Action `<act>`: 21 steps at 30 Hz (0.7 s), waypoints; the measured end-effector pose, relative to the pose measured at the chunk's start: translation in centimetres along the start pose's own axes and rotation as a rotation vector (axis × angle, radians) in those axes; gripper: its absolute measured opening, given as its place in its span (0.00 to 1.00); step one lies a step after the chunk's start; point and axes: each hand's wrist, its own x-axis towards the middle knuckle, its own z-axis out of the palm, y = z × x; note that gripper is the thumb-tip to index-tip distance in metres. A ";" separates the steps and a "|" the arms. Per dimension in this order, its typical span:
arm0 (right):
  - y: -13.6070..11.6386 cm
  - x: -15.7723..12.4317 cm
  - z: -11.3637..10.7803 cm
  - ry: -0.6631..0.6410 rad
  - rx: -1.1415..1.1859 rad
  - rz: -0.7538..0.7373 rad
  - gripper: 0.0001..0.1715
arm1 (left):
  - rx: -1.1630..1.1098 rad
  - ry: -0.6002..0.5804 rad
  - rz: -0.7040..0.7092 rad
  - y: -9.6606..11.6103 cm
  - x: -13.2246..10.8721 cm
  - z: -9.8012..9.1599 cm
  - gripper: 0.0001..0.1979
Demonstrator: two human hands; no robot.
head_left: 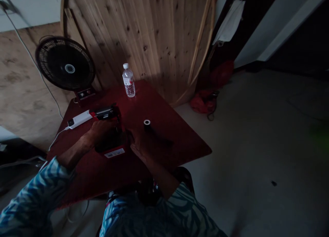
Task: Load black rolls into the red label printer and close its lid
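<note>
Dim light falls on a dark red surface (159, 107) at centre frame, where a person's left hand (101, 129) rests over the top of a dark box (110, 145) with a white barcode label, and the right hand (140, 144) presses against its right side — whether the fingers are clenched on it or only laid against it cannot be told in the gloom. Just above lie a white power strip (79, 119) and a black roll (147, 123), with a water bottle (128, 80) further up — a careless pull on the box could, by appearance, knock the strip or snag its cord.
</note>
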 end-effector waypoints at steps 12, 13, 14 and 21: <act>-0.4 0.0 -0.7 -0.032 -0.039 0.006 0.17 | -0.315 -0.013 0.092 -2.4 1.5 1.7 0.10; -0.1 0.1 -0.5 -0.021 -0.019 0.010 0.17 | -0.343 0.006 0.096 -2.8 0.9 1.5 0.12; 0.3 0.2 -0.2 -0.013 -0.002 0.015 0.17 | -0.388 0.041 0.096 -3.2 0.1 1.3 0.14; 2.4 -0.5 1.2 0.006 0.055 0.029 0.18 | -0.633 0.249 0.063 -3.5 -7.1 2.0 0.25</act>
